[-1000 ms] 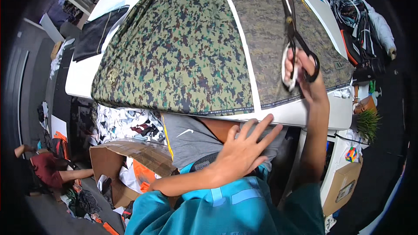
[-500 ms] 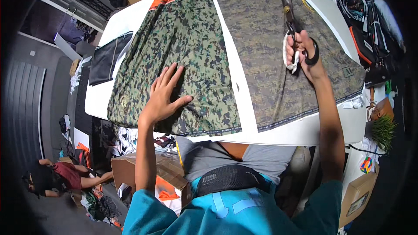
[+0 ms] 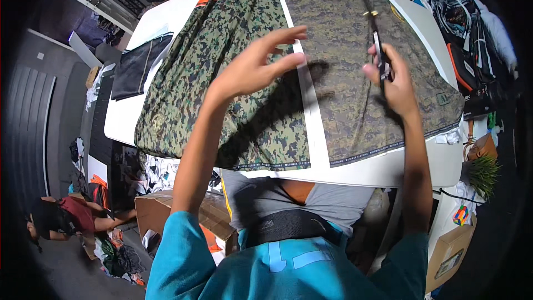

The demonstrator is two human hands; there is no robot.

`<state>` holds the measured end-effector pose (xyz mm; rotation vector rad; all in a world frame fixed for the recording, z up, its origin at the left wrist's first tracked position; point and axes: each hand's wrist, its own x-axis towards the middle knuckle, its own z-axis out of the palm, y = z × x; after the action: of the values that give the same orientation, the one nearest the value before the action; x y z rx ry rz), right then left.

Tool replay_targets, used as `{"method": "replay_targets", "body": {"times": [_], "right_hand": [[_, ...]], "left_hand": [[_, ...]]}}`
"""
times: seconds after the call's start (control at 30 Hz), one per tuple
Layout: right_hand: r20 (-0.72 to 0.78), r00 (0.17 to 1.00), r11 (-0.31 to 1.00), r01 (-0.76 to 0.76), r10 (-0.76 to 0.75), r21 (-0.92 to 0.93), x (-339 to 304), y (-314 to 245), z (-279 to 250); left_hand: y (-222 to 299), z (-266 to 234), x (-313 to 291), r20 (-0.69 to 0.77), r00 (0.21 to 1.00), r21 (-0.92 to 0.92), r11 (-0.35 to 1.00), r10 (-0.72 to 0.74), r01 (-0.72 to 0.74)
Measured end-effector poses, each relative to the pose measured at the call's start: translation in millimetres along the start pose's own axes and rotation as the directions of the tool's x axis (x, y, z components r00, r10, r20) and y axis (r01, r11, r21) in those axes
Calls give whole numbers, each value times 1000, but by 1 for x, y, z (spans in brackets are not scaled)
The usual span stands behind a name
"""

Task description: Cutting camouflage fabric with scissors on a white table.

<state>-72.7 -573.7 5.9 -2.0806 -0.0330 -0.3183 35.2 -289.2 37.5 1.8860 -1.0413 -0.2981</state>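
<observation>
the green camouflage fabric (image 3: 194,94) and brown camouflage fabric (image 3: 333,39) lay across the frame's middle, presumably spread wide to sit flat. the left hand (image 3: 252,72), empty, loosely curved, hung over the white strip (image 3: 317,144) between them; the right hand (image 3: 398,80) gripped scissors (image 3: 378,41) at upper right, seemingly tips-away for safety. beneath stood a white table (image 3: 441,164); lower left showed a person (image 3: 78,214) and cardboard box (image 3: 152,219), lower right a puzzle cube (image 3: 461,215).
</observation>
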Motion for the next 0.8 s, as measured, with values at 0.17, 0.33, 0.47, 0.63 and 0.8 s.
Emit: {"method": "replay_targets", "body": {"times": [0.17, 0.33, 0.47, 0.63, 0.8], "right_hand": [[-33, 937, 859, 303, -347, -413, -5, -18, 33], [130, 874, 751, 471, -467, -463, 18, -37, 49], [196, 971, 817, 222, -136, -532, 54, -88, 42], [162, 914, 854, 405, -372, -327, 65, -112, 85], [102, 903, 901, 426, -418, -81, 68, -104, 111]], "left_hand": [[-19, 55, 27, 146, 989, -401, 913, -14, 72], [-18, 74, 12, -9, 989, -889, 453, -148, 59], [-19, 77, 10, -143, 967, -853, 522, -213, -11], [-31, 77, 16, -329, 912, -826, 543, -245, -152], [-27, 69, 14, -585, 799, -646, 676, -139, -355]]}}
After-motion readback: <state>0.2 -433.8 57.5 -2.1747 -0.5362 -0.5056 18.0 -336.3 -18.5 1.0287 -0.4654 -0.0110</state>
